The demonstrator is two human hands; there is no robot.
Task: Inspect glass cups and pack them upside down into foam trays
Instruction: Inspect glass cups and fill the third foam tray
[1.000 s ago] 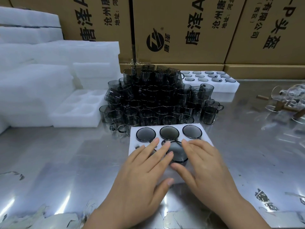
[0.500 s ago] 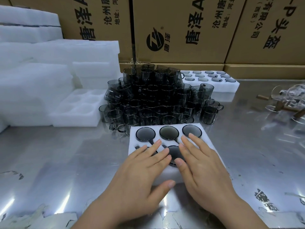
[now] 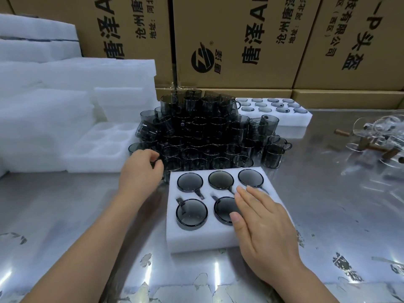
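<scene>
Left hand: our left hand is at the near-left corner of the pile of smoky glass cups, fingers curled in tight against a cup there. The cup is mostly hidden, so we cannot tell whether the fingers actually grip it.
Right hand: our right hand lies flat on the near-right part of the foam tray, fingers straight and close together, holding nothing. The thumb tip rests on the near-middle cup.
Packed cups: we count five upside-down cups seated in the tray with their dark round bases up, three in the far row and two in the near row. The sixth pocket is under our palm, so we cannot see it.
Loose cups: the pile stands upright and stacked just behind the tray, touching its far edge.
Left side: an empty foam tray sits beside the pile, with foam sheets stacked behind it.
Far side: a filled foam tray lies behind the pile, in front of the cardboard boxes.
Right side: clear glassware with wooden handles lies well apart from the tray.
Surface: everything rests on a steel table.
</scene>
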